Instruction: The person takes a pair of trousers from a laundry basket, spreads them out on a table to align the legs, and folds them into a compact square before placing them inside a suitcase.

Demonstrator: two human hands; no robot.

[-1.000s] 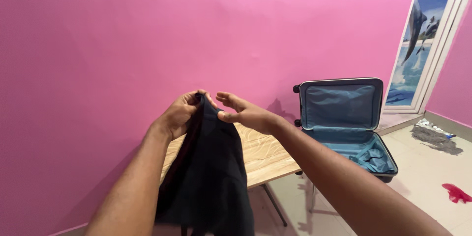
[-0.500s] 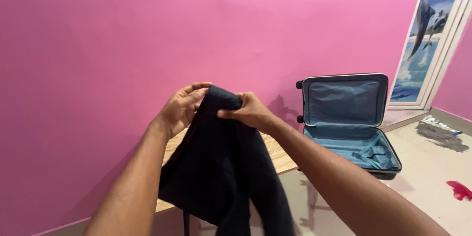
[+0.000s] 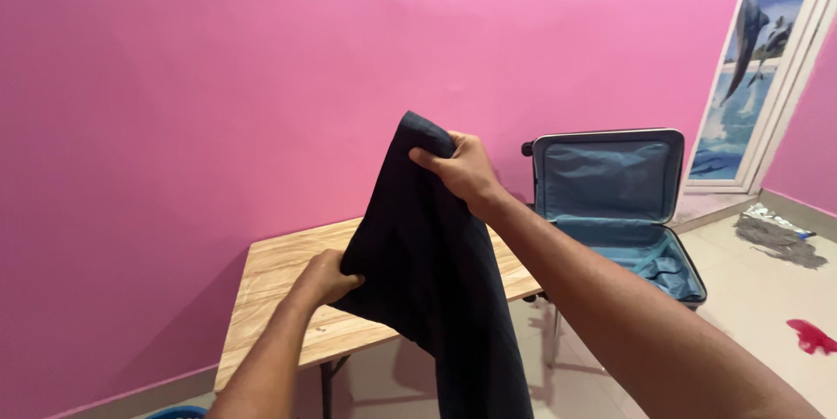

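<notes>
A: Dark navy woven cloth, matte, faintly lined. Item one: a garment [image 3: 427,262], long and narrow in shape, hanging in soft vertical folds. Location?

B: Held up in the air in front of the pink wall [image 3: 218,79], over the near edge of the wooden table [image 3: 279,271]. Its lower end drops past the bottom of the frame. The top comes to a bunched peak; the left edge is drawn out to a corner.

A: Item two: right hand [image 3: 462,166]. State?

B: Raised, fingers curled closed over the top of the garment, thumb pressed to the front of the fabric. It bears the hanging weight.

A: Item three: left hand [image 3: 327,278]. State?

B: Lower, just above the tabletop, fingers closed in a pinch on the garment's left corner. Fingertips are hidden behind the cloth.

A: Item four: table. Material?

B: Pale wood-grain top, rectangular, flat and smooth, on thin dark metal legs. It stands against the wall.

A: Item five: suitcase [image 3: 610,201].

B: Hard shell, rounded corners, dark rim, open with the lid upright. Light blue fabric lining, straps loose in the lower half. It sits on the pale tiled floor [image 3: 750,297], right of the table and well apart from the garment.

A: Remainder?

B: A grey rag [image 3: 776,236] and a red scrap [image 3: 811,336] on the floor.
</notes>
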